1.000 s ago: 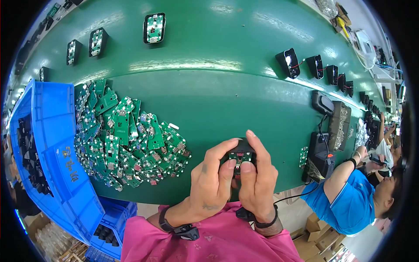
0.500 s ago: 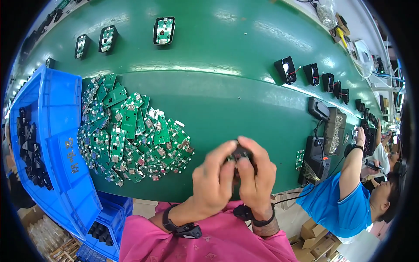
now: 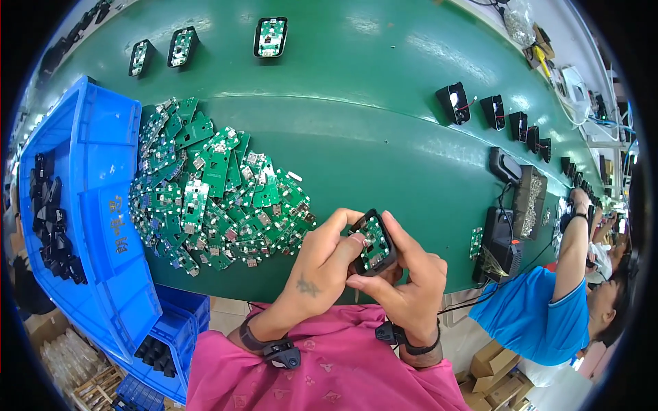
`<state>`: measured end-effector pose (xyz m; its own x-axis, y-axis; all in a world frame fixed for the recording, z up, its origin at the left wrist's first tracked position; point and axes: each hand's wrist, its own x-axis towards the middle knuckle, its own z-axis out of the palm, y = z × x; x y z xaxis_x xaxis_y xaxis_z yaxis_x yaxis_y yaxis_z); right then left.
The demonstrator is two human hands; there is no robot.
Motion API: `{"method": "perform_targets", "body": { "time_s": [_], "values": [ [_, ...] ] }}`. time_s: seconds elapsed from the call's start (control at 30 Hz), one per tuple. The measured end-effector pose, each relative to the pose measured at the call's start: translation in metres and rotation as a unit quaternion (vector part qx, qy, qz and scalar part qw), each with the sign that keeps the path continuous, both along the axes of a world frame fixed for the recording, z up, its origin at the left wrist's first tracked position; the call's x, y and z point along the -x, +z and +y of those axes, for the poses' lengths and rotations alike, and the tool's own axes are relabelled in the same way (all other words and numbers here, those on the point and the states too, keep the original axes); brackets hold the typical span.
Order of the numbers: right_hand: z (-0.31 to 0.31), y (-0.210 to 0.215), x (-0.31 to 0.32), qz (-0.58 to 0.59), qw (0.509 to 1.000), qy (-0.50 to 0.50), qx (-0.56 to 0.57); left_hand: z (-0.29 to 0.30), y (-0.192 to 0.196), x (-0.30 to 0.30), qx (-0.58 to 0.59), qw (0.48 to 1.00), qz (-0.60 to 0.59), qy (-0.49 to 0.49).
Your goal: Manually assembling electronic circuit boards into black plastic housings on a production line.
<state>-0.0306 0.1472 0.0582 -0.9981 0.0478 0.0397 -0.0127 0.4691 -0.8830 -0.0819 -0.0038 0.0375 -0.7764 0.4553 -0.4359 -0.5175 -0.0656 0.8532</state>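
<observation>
Above the near edge of the table, both my hands hold a small black plastic housing (image 3: pixel 385 263), tilted with its face toward me. Inside it lies a green circuit board (image 3: pixel 374 242). My left hand (image 3: pixel 327 259) grips the left side, its thumb pressed on the board. My right hand (image 3: pixel 417 275) is closed around the right side and lower end, index finger along the edge; its other fingers are partly hidden beneath. To the left of my hands spreads a heap of loose green circuit boards (image 3: pixel 216 172).
A blue bin (image 3: pixel 106 178) with black plastic parts (image 3: pixel 49 226) stands left. Housings with boards (image 3: pixel 271 38) line the back; open black housings (image 3: pixel 454 104) run along the right. A single board (image 3: pixel 476 243) lies near a black device (image 3: pixel 504 233). A co-worker in blue (image 3: pixel 528 312) sits right.
My hands have turned the housing so that its board now faces up in view. Before, my fingers mostly covered it. The co-worker's arm has shifted. The whole view has moved slightly.
</observation>
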Motion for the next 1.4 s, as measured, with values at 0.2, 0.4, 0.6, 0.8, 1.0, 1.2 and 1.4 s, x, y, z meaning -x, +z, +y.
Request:
{"method": "perform_targets", "body": {
  "time_s": [0.2, 0.4, 0.6, 0.8, 1.0, 1.2, 1.4],
  "values": [
    [0.006, 0.012, 0.010, 0.015, 0.997, 0.065, -0.040, 0.011, -0.014, -0.016, 0.008, 0.985, 0.133, 0.109],
    [0.009, -0.001, 0.005, 0.061, 0.995, 0.050, -0.061, 0.012, -0.008, -0.019, 0.095, 0.934, 0.310, 0.151],
    [0.013, -0.007, 0.004, -0.021, 0.999, 0.016, 0.019, 0.012, -0.012, -0.015, 0.111, 0.898, 0.406, 0.126],
    [0.017, -0.010, 0.007, -0.121, 0.982, 0.026, 0.145, 0.010, -0.007, -0.012, 0.132, 0.900, 0.396, 0.123],
    [0.013, 0.006, 0.027, -0.051, 0.996, 0.072, -0.027, 0.006, -0.006, -0.004, 0.177, 0.878, 0.424, 0.133],
    [0.012, 0.009, 0.074, -0.088, 0.993, 0.071, 0.014, -0.007, -0.004, -0.007, 0.165, 0.887, 0.396, 0.171],
    [0.026, -0.017, 0.212, -0.067, 0.995, -0.002, 0.078, -0.017, -0.002, -0.027, 0.143, 0.912, 0.365, 0.123]
  ]
}}
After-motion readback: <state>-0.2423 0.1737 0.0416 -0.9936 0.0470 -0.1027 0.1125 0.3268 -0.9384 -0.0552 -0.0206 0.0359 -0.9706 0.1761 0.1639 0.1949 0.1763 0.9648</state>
